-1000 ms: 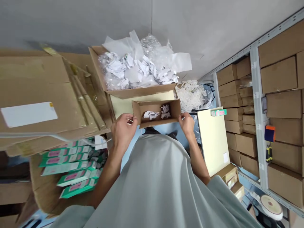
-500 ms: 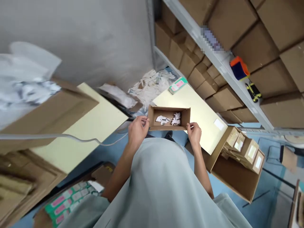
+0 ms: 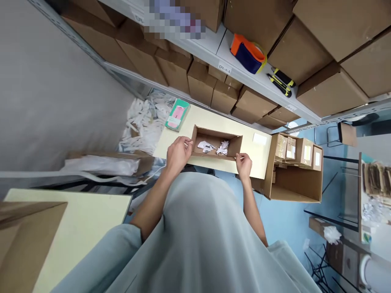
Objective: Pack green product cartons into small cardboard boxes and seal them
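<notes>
An open brown cardboard box (image 3: 217,156) is held by its two ends, above the near edge of a pale yellow table (image 3: 201,116). Two pieces of crumpled white paper (image 3: 222,147) lie inside it. My left hand (image 3: 179,154) grips the box's left end, fingers closed at the near corner. At the right near corner, my right hand (image 3: 244,165) pinches the edge. A green and pink box (image 3: 177,115) lies on the table beyond my left hand. A white label or slip (image 3: 259,139) lies to the right.
A large open carton (image 3: 297,183) holding smaller boxes stands at the table's right end. Shelves with cartons (image 3: 201,83) run behind, bearing an orange and blue tape dispenser (image 3: 248,53) and cutters (image 3: 281,82). Paper scraps (image 3: 146,118) are heaped left; another table (image 3: 88,219) is lower left.
The view has turned right, towards the shelves. Both hands have carried the box from the table's near left end to over its middle, still gripping both ends.
</notes>
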Action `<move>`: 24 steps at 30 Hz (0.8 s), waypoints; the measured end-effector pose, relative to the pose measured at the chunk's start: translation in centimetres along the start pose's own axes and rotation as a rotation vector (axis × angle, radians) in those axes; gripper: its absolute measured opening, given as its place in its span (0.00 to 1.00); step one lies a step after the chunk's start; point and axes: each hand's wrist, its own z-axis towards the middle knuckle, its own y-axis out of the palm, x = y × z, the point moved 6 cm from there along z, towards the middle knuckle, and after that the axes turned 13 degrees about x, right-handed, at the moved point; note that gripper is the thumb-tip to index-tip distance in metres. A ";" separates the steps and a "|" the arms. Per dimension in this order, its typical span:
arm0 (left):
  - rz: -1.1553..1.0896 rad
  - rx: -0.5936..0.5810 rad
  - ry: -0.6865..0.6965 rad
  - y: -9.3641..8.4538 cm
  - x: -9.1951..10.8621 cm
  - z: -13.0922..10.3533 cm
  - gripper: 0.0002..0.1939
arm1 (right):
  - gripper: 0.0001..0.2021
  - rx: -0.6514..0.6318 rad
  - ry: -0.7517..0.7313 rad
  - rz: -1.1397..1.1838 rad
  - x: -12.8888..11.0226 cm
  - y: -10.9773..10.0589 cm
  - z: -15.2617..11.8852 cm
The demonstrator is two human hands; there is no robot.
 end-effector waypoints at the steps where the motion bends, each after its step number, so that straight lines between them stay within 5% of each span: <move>1: -0.004 -0.012 0.001 0.1 -0.4 1.0 0.11 | 0.14 0.004 0.015 -0.011 -0.4 0.5 0.0; 7: -0.056 -0.151 -0.098 0.5 -4.1 5.1 0.11 | 0.16 0.009 0.077 -0.089 -2.9 2.3 -0.1; 10: -0.072 -0.103 -0.120 0.6 -6.0 7.2 0.16 | 0.21 0.084 0.074 -0.147 -4.2 1.7 -0.6; 13: 0.010 0.014 -0.166 0.8 -7.9 10.1 0.32 | 0.25 0.181 0.062 -0.205 -5.7 0.3 -1.5; 17: 0.091 -0.065 -0.310 3.2 -9.9 13.0 0.53 | 0.27 0.233 0.063 -0.216 -7.4 -1.6 -3.5; 20: 0.122 -0.121 -0.338 4.5 -10.4 14.4 0.50 | 0.25 0.242 0.085 -0.216 -8.1 -2.8 -4.9; 24: -0.019 -0.070 -0.322 4.0 -10.8 15.6 0.31 | 0.23 0.229 0.082 -0.218 -8.7 -3.9 -5.3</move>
